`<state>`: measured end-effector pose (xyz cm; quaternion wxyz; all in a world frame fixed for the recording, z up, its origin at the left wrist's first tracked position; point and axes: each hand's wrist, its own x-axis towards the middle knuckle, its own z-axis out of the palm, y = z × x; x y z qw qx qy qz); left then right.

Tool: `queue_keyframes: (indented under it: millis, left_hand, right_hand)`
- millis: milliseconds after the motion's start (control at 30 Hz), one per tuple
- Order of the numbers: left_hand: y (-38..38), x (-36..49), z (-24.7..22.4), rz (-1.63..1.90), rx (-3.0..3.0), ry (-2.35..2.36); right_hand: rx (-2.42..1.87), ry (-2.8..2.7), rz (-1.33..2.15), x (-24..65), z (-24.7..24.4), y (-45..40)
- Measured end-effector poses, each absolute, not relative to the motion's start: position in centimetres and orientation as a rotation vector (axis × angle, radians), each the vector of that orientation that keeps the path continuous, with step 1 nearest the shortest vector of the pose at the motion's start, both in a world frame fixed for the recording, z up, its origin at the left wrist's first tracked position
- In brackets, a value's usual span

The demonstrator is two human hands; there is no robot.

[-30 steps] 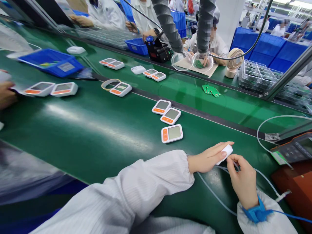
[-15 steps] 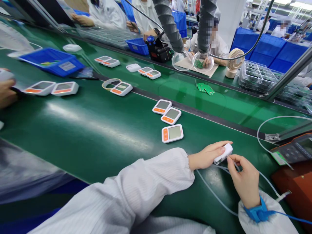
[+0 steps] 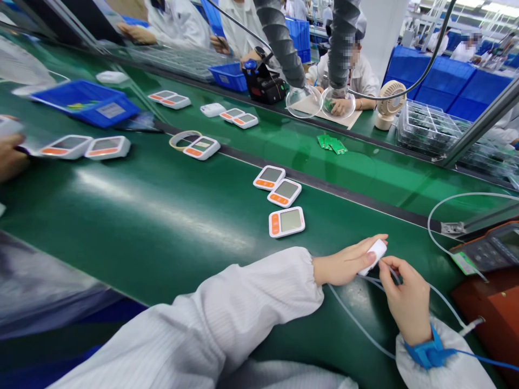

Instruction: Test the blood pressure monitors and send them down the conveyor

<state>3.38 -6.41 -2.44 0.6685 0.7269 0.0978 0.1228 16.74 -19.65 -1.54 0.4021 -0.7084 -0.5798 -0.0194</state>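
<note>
On the near green bench my left hand [image 3: 343,265] is closed around a small white plastic-cased device [image 3: 373,256], thumb over its upper face and the casing tilted. My right hand [image 3: 407,292], with a blue wrist strap [image 3: 425,348], pinches the end of a thin grey tube [image 3: 394,275] against the near edge of that casing. My fingers hide where tube and casing meet. Left of my hands lie a white handheld monitor [image 3: 286,222] with a blank screen and orange buttons, and two similar overlapping monitors [image 3: 284,192].
An orange-brown test instrument [image 3: 488,302] stands at right, with tubing looping near my hands. Beyond a dark rail [image 3: 340,194] runs a green conveyor [image 3: 292,143] carrying monitors and green circuit boards [image 3: 332,144]. A blue tray [image 3: 87,102] and a co-worker's hand [image 3: 12,154] are at left.
The circuit boards and monitors on the conveyor have shifted left. The white device has turned slightly in my left hand, and my left thumb sits lower on it. My right hand has barely moved.
</note>
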Motion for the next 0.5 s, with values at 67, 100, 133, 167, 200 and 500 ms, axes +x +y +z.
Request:
queue_keyframes:
  millis: [67,100,133,167,200,500]
  left_hand:
    - [-6.44,3.46,-2.64,0.292,1.618,0.224]
    - [-6.45,3.5,-2.75,0.299,1.609,0.226]
    - [-6.46,3.52,-2.84,0.304,1.605,0.23]
    - [-6.46,3.53,-2.91,0.307,1.606,0.232]
    - [-6.46,3.53,-2.95,0.308,1.614,0.233]
    - [-6.41,3.24,-2.1,0.306,1.784,0.204]
  right_hand:
    - [-1.805,-1.461,-0.033,16.75,-1.56,-19.65]
    - [-1.809,-1.457,-0.027,16.73,-1.56,-19.65]
    - [-1.812,-1.454,-0.024,16.71,-1.56,-19.65]
    - [-1.816,-1.449,-0.022,16.69,-1.55,-19.66]
    - [-1.821,-1.444,-0.022,16.66,-1.54,-19.67]
    - [-1.8,-1.453,-0.024,16.56,-1.89,-19.74]
